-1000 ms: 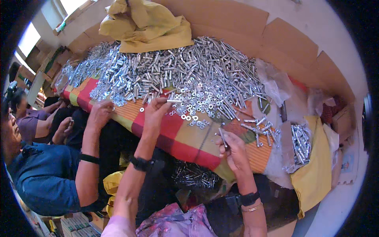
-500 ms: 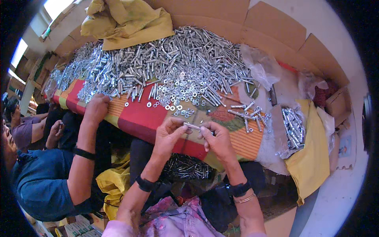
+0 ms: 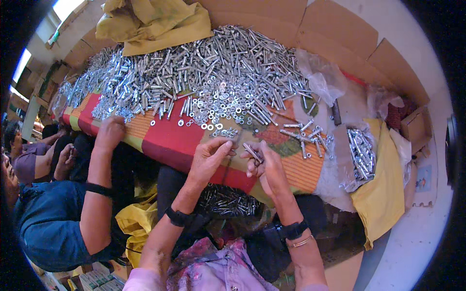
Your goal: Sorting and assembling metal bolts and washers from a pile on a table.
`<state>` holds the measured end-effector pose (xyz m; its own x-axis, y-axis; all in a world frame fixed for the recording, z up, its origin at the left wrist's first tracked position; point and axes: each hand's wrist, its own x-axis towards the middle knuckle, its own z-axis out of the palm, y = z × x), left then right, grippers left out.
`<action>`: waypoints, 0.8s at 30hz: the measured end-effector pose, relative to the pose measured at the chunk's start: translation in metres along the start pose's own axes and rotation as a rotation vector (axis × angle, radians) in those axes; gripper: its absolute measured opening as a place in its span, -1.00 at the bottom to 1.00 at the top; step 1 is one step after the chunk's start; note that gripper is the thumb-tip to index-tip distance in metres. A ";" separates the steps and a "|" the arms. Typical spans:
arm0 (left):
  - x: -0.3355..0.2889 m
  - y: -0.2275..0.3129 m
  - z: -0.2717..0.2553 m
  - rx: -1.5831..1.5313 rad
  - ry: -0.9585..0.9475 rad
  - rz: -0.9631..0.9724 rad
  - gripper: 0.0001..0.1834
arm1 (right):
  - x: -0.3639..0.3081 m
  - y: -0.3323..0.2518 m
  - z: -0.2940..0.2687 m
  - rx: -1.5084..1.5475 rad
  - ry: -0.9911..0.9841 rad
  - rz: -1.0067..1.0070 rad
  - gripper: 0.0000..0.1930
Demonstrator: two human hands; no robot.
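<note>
My right hand (image 3: 270, 169) grips a silver anchor bolt (image 3: 252, 152), which tilts up and to the left between thumb and fingers. To its left, my left hand (image 3: 208, 159) is apart from the bolt. Its thumb and fingertip are pinched together, and whatever may be between them is too small to make out. Just beyond my left fingers lie loose nuts and washers (image 3: 226, 132) on the patterned cloth (image 3: 172, 145). Several assembled anchor bolts (image 3: 305, 137) are scattered on the cloth beyond my right hand.
A large heap of metal bolts and sleeves (image 3: 194, 63) covers the back, under a yellow cloth sack (image 3: 155, 26). At right stands an open bag of bolts (image 3: 360, 154). Below the cloth's edge sits a dark container of fasteners (image 3: 230, 200). A co-worker's hand (image 3: 111, 131) is at left.
My left hand has let go of the bolt's end and is apart from it. The bolt has turned from nearly level to steeply tilted in my right hand.
</note>
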<state>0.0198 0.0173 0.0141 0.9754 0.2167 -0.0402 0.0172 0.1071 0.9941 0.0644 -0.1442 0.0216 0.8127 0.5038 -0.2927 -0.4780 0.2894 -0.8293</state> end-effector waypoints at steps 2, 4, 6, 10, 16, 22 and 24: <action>-0.003 0.000 0.003 -0.036 -0.006 -0.034 -0.79 | 0.001 0.000 0.001 0.012 0.009 0.004 -0.55; -0.005 0.002 0.007 -0.069 -0.030 -0.050 -0.77 | 0.002 0.001 -0.001 0.021 0.017 0.008 -0.52; -0.005 0.002 0.009 -0.057 -0.020 -0.054 -0.76 | 0.004 0.004 -0.003 0.048 -0.015 0.002 -0.52; 0.004 -0.001 0.000 0.070 0.094 0.057 -0.74 | 0.001 0.007 -0.003 -0.072 0.013 -0.048 -0.61; 0.036 0.002 -0.025 0.228 0.264 0.150 -0.76 | 0.002 0.002 -0.006 0.163 0.115 0.016 -0.81; 0.072 -0.014 -0.033 0.516 0.259 0.405 -0.84 | 0.004 0.006 -0.008 0.185 0.087 0.047 -0.83; 0.078 -0.022 -0.030 0.677 0.256 0.537 -0.86 | 0.005 0.007 -0.009 0.181 0.085 0.033 -0.83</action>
<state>0.0885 0.0610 -0.0137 0.8119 0.2914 0.5058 -0.2216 -0.6477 0.7289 0.0682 -0.1474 0.0100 0.8169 0.4473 -0.3640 -0.5510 0.4191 -0.7216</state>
